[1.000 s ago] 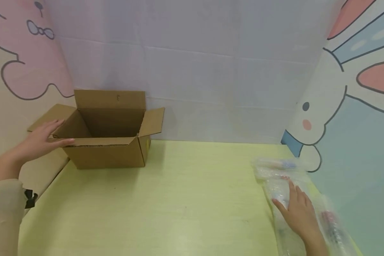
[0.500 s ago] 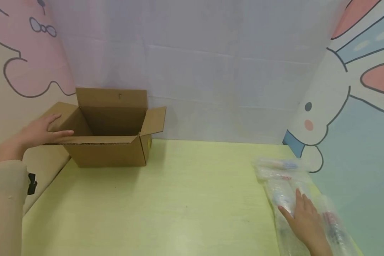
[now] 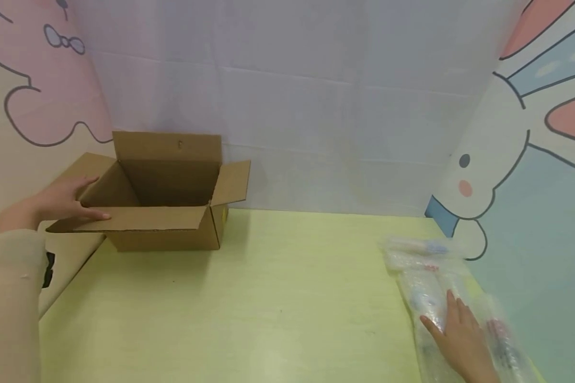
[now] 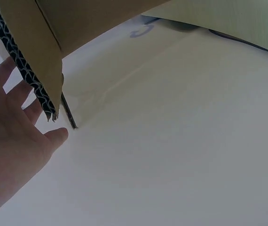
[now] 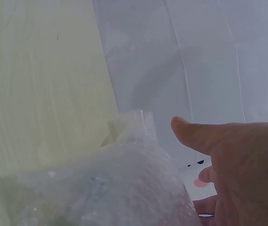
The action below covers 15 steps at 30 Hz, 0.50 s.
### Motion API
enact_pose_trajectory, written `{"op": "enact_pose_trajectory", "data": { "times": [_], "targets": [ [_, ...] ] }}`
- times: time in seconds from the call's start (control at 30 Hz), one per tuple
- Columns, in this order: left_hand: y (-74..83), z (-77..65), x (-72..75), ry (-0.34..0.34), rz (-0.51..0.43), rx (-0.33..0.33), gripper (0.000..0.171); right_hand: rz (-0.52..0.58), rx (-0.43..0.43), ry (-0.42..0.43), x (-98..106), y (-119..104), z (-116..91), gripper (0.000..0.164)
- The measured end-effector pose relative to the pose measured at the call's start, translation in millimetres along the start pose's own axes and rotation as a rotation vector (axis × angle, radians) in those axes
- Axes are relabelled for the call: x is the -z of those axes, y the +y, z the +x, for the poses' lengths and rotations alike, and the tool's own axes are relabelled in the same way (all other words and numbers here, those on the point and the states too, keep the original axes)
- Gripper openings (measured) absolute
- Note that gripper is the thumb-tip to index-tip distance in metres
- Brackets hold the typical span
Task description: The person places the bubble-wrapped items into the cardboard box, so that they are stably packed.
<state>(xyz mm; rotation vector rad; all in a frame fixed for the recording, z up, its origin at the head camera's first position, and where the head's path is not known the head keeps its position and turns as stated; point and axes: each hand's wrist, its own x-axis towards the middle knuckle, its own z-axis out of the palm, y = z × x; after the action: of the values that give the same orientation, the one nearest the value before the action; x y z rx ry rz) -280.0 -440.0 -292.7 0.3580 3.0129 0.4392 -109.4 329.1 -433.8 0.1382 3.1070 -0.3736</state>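
Observation:
A brown cardboard box (image 3: 163,242) stands at the back left of the table with its top flaps spread. My left hand (image 3: 59,199) is at the box's front left corner, its thumb along the front flap (image 3: 144,219). In the left wrist view, that hand's loosely extended fingers pass behind a corrugated flap edge (image 4: 23,68). On the right, my right hand (image 3: 462,338) is spread over a long bubble-wrapped package (image 3: 419,298). The right wrist view has its fingers beside the bubble wrap (image 5: 115,188), without gripping it; contact cannot be told. What the wrap contains is blurred.
Another bubble-wrapped package (image 3: 414,247) lies crosswise farther back, and one with dark and red contents (image 3: 503,335) lies by the right edge. The pale yellow-green table (image 3: 278,287) meets a white back sheet (image 3: 292,106). Side walls bear cartoon drawings.
The front flap has tipped down and outward towards me, with my left hand beside it. My right hand has shifted slightly right and nearer over the packages.

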Motion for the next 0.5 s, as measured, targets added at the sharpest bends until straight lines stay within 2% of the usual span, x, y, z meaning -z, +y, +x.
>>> {"op": "enact_pose_trajectory", "data": {
  "times": [0.07,0.17,0.33,0.5],
  "targets": [
    [-2.8,-0.2,-2.3,-0.005,0.04,0.012,0.106,-0.005,-0.009,-0.012,0,0,0,0.094],
    [-6.3,-1.4,-5.6,-0.018,0.048,0.027,0.109,-0.004,-0.012,-0.008,-1,-1,-1,0.094],
    [-6.1,-1.8,-11.0,-0.04,-0.035,0.024,0.112,-0.011,-0.007,0.003,-5,1,-2,0.094],
    [-3.6,0.3,-14.5,-0.047,-0.065,0.045,0.115,-0.016,-0.007,0.032,-8,2,-4,0.093]
  ]
}}
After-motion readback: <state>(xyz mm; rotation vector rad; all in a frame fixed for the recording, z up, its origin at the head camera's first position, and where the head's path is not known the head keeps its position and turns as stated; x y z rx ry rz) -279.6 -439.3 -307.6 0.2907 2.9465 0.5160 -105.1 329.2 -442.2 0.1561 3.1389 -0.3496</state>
